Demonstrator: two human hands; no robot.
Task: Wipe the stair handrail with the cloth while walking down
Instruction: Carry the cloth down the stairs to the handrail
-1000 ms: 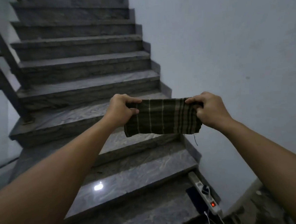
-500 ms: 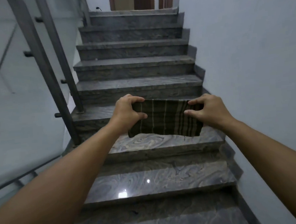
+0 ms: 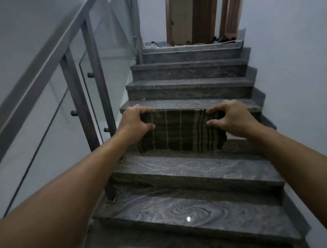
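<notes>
A dark green cloth (image 3: 180, 131) with pale stripes is stretched flat in front of me, held at both ends. My left hand (image 3: 134, 124) grips its left edge and my right hand (image 3: 231, 118) pinches its right edge. The metal stair handrail (image 3: 39, 73) slopes up along the left side, well apart from the cloth and both hands. I face up the staircase.
Grey marble steps (image 3: 197, 172) rise ahead to a landing with a wooden door frame (image 3: 192, 15). Steel posts (image 3: 80, 106) and glass panels (image 3: 110, 34) line the left under the rail. A plain white wall (image 3: 297, 56) closes the right side.
The view has swung left and upward: the handrail and glass panels now fill the left, and the landing with the door frame shows. Both hands still hold the cloth spread out.
</notes>
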